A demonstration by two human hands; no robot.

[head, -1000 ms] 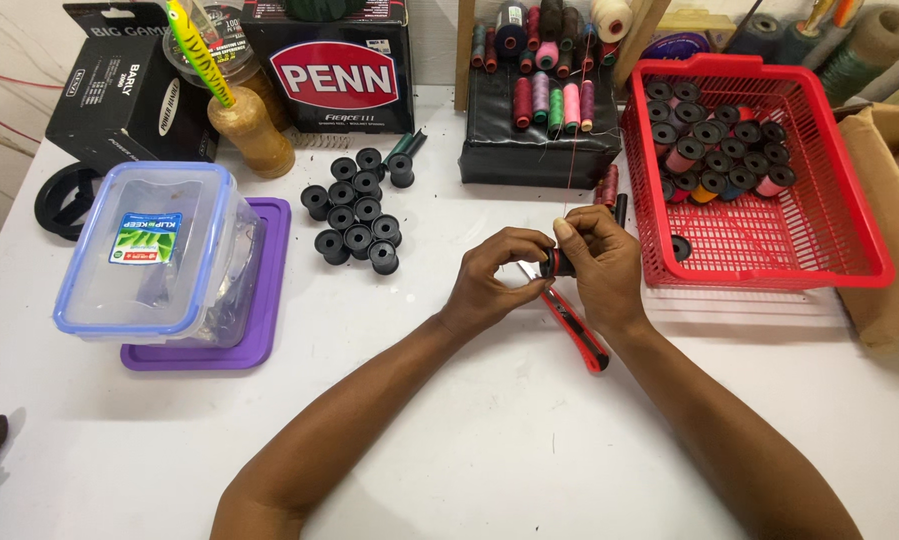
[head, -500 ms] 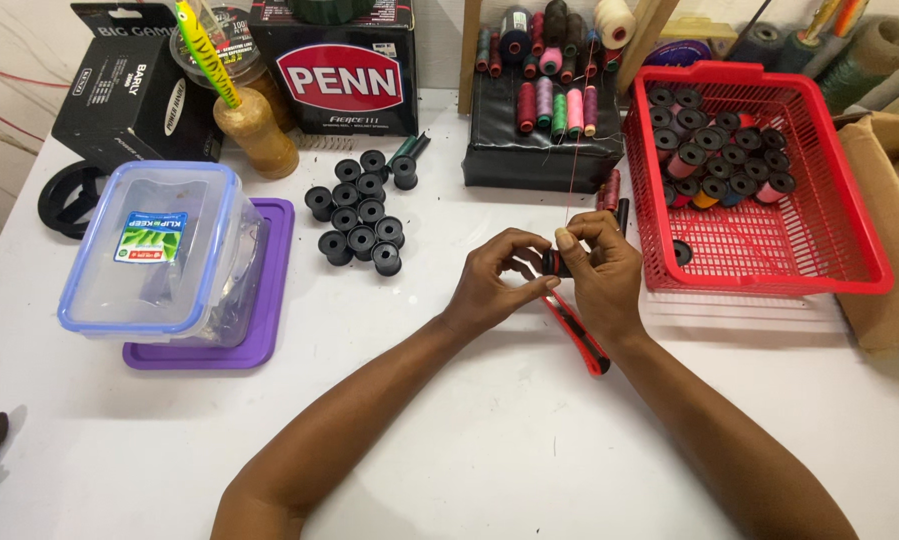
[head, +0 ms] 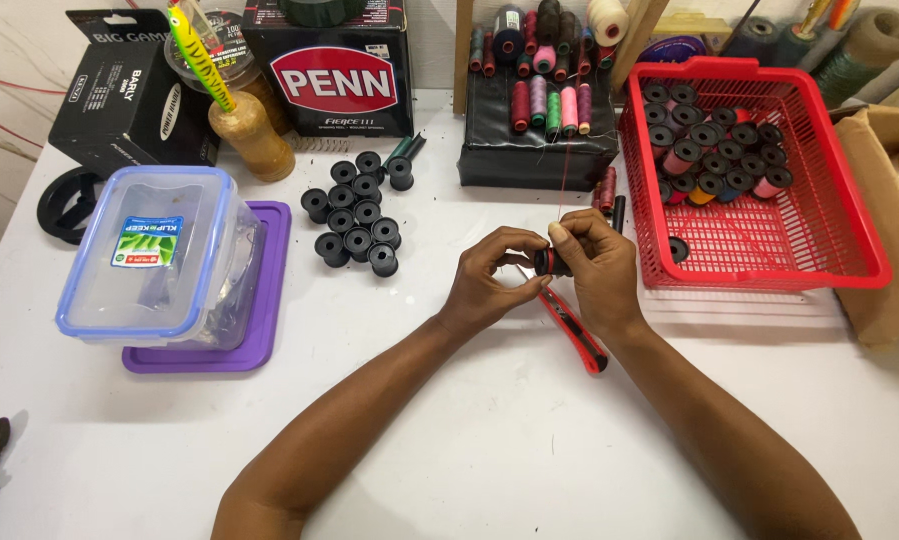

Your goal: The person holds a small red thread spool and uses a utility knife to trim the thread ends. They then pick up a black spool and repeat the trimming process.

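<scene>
**Beside the red basket: two hands pinch a small spool**

Just left of the red plastic mesh basket point(head: 829, 250), the left hand point(head: 489, 280) and right hand point(head: 594, 265) meet, fingertips pressed on a small black spool point(head: 549, 262) wound with red thread. A thin red thread point(head: 562, 175) rises from it. Beneath lies a red-handled utility knife point(head: 574, 330) on the smooth white table point(head: 469, 450). Farther left of the basket, bare black cylindrical spools point(head: 357, 212) cluster.

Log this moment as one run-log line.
left hand: pinching small black spool | right hand: holding same spool | red thread: runs up from spool | red utility knife: on white table below hands
</scene>
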